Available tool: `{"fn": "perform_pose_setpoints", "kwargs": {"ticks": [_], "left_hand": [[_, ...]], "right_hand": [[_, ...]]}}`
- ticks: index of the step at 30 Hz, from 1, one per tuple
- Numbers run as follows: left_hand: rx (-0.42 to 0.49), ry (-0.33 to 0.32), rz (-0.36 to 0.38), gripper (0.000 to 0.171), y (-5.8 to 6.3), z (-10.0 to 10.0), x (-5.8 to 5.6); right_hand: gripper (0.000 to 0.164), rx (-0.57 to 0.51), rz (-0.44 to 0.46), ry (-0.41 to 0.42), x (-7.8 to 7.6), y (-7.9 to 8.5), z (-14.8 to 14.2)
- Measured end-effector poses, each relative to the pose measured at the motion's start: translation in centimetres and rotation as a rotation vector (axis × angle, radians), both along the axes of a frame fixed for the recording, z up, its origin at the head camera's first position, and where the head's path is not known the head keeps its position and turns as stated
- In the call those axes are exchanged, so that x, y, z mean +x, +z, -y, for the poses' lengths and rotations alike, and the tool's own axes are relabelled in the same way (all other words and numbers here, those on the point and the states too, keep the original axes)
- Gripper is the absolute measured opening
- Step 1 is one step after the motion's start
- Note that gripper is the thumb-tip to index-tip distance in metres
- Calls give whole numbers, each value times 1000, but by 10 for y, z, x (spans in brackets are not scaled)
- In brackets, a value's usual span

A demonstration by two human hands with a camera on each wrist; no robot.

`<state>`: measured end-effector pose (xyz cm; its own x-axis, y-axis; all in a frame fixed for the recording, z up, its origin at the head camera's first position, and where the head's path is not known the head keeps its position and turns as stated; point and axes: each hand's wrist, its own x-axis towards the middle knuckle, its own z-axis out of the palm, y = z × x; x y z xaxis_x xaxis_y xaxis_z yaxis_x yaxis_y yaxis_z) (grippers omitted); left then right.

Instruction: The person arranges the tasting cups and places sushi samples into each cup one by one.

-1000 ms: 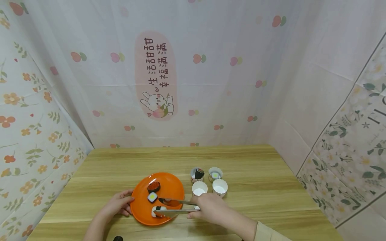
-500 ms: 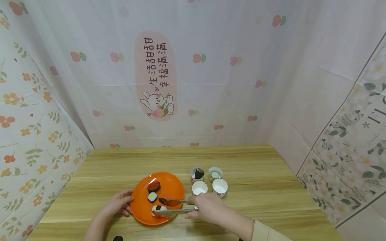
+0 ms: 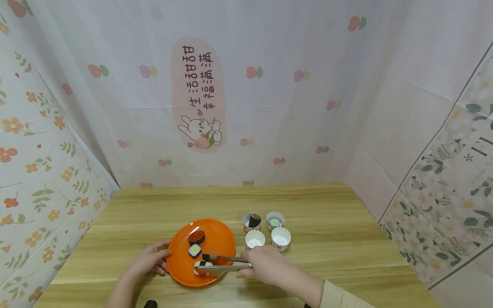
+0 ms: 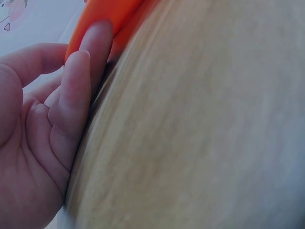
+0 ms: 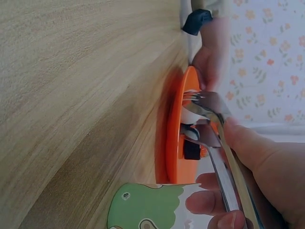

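My left hand pinches the left rim of an orange plate, also in the left wrist view. My right hand holds metal serving tongs, one tip forked and the other spoon-shaped in the right wrist view. The tips are over the plate, apart, at a white sushi piece with a black band and a partly hidden dark-and-pale piece. Whether they touch the sushi I cannot tell. Farther back on the plate lie a red-topped sushi piece and a yellow-centred roll.
Several paper cups stand right of the plate. One cup holds a dark sushi piece, another a yellow-centred roll. Two nearer cups show white insides. A dark object shows at the bottom edge of the head view.
The tongs' arms have drawn slightly closer together, and my right hand has shifted a little left. My left hand stays on the plate's rim.
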<state>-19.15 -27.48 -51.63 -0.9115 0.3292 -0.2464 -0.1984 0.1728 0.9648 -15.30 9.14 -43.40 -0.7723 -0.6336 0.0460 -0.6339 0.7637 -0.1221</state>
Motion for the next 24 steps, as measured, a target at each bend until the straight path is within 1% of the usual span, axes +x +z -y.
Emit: {"fn": "perform_pose_setpoints", "kwargs": {"ticks": [5, 13, 24], "left_hand": [[7, -10, -11, 59, 0, 0, 0], [-7, -5, 13, 60, 2, 0, 0], [-1, -9, -6, 62, 0, 0, 0]], "right_hand": [[35, 1, -5, 5, 0, -2, 0], [33, -6, -14, 18, 1, -2, 0], [32, 0, -23, 8, 1, -4, 0]]}}
